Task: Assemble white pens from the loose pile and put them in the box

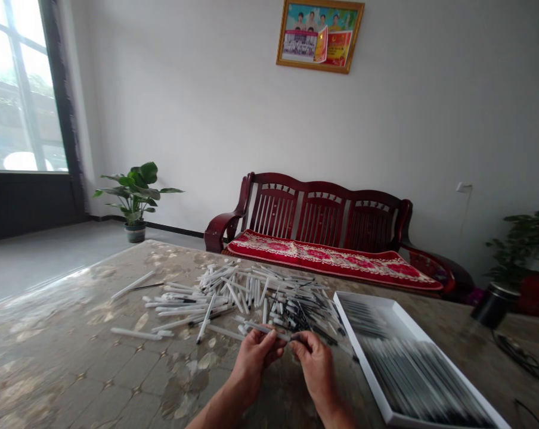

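My left hand (256, 354) pinches a white pen barrel (263, 329) that points up and to the left. My right hand (313, 357) is closed on a thin dark piece (296, 338) at the barrel's right end. Both hands meet low in the middle of the head view, over a patterned table (73, 357). Just beyond them lies a heap of white pen barrels (220, 292) and a heap of dark refills and pen parts (303, 310).
A white tray (368, 363) of finished dark pens lies to the right of my hands. A black cup (494, 305) and a dark cable (517, 353) sit far right. Behind the table stand a red wooden bench (323, 238) and potted plants (135, 196).
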Demonstrator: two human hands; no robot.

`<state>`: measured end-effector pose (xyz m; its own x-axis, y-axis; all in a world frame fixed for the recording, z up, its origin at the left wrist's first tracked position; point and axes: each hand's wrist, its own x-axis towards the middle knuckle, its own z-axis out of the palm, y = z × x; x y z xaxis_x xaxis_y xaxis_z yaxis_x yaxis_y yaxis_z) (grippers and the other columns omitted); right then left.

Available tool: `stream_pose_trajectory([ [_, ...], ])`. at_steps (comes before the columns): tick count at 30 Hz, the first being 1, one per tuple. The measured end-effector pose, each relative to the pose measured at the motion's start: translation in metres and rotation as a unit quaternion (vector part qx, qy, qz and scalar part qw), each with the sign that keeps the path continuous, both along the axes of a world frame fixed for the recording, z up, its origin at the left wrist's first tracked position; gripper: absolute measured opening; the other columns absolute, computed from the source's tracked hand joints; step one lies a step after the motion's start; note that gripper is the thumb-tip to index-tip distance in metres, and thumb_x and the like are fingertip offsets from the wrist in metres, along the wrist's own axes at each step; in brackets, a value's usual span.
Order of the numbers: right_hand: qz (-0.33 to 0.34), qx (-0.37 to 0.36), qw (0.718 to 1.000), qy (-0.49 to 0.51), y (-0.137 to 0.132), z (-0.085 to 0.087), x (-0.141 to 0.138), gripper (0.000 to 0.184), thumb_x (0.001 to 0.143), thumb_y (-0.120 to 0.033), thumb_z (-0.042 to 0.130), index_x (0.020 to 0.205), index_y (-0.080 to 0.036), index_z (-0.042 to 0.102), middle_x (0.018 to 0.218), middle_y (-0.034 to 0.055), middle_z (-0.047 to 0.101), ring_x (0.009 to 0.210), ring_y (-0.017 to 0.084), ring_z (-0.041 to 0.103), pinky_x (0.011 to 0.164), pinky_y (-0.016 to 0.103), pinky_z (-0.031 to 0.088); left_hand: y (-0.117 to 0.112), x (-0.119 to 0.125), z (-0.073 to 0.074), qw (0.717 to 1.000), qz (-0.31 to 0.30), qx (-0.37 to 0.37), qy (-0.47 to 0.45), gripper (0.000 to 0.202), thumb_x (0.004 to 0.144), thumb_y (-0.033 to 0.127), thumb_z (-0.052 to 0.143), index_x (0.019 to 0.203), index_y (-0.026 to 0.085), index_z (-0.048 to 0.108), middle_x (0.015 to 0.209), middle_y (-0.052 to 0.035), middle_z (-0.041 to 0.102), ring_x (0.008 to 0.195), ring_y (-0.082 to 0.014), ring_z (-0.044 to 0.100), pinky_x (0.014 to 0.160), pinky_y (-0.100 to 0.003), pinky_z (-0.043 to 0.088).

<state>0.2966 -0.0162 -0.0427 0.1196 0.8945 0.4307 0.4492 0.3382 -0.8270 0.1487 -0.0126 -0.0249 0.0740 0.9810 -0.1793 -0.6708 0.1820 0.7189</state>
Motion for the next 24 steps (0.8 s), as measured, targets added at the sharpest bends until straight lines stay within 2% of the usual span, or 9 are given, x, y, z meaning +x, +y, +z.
stream_pose_trajectory([
  [5, -0.027, 0.038, 0.995, -0.093, -0.005, 0.008, -0.005, 0.034, 0.09, -0.049, 0.049, 0.073, -0.022, 0.063, 0.059, 0.0012, 0.064, 0.053, 0.015, 0.058, 0.049, 0.022, 0.04, -0.003, 0.0, 0.0, 1.0, 0.011, 0.004, -0.003, 0.038, 0.052, 0.029, 0.09, 0.075, 0.016, 0.062, 0.068, -0.0002, 0.071, 0.063, -0.0126, 0.069, 0.058, -0.019, 0.055],
  [10, -0.05, 0.055, 0.985, -0.156, -0.006, 0.006, -0.011, 0.047, 0.097, -0.051, 0.033, 0.067, -0.023, 0.056, 0.058, 0.0018, 0.062, 0.052, 0.015, 0.057, 0.05, 0.023, 0.035, -0.004, 0.0, -0.001, 1.0, 0.006, 0.025, 0.009, 0.041, 0.053, 0.035, 0.089, 0.077, 0.015, 0.062, 0.067, -0.0006, 0.071, 0.063, -0.0129, 0.069, 0.061, -0.021, 0.056],
  [13, -0.039, 0.028, 0.986, -0.162, -0.007, 0.007, -0.012, 0.046, 0.098, -0.047, 0.032, 0.067, -0.023, 0.055, 0.057, 0.0007, 0.061, 0.052, 0.014, 0.056, 0.05, 0.023, 0.034, -0.003, -0.001, -0.003, 1.0, 0.01, 0.025, 0.016, 0.042, 0.052, 0.036, 0.09, 0.076, 0.015, 0.062, 0.065, 0.0, 0.071, 0.061, -0.0123, 0.068, 0.06, -0.021, 0.055],
  [18, -0.014, 0.033, 0.986, -0.164, -0.011, 0.015, -0.008, 0.029, 0.095, -0.042, 0.041, 0.079, -0.023, 0.057, 0.074, 0.0018, 0.066, 0.069, 0.015, 0.061, 0.062, 0.022, 0.04, 0.0, -0.001, -0.005, 1.0, 0.01, 0.012, 0.019, 0.042, 0.051, 0.036, 0.09, 0.074, 0.015, 0.062, 0.066, -0.0005, 0.07, 0.062, -0.0124, 0.068, 0.061, -0.021, 0.055],
  [21, -0.013, 0.017, 0.989, -0.147, -0.011, 0.015, -0.009, 0.035, 0.095, -0.044, 0.038, 0.071, -0.023, 0.054, 0.068, 0.0018, 0.063, 0.063, 0.015, 0.058, 0.059, 0.023, 0.038, -0.002, 0.0, -0.004, 0.999, 0.0, 0.014, 0.029, 0.044, 0.051, 0.038, 0.089, 0.075, 0.016, 0.061, 0.066, -0.0009, 0.07, 0.062, -0.0132, 0.068, 0.06, -0.021, 0.054],
  [24, -0.014, -0.04, 0.996, -0.076, -0.009, 0.007, -0.013, 0.044, 0.093, -0.052, 0.033, 0.063, -0.024, 0.047, 0.056, 0.0008, 0.056, 0.053, 0.015, 0.052, 0.052, 0.025, 0.036, -0.005, 0.0, -0.002, 0.998, -0.007, 0.03, 0.049, 0.045, 0.052, 0.041, 0.088, 0.076, 0.016, 0.059, 0.064, -0.0012, 0.07, 0.061, -0.0143, 0.068, 0.059, -0.022, 0.054],
])
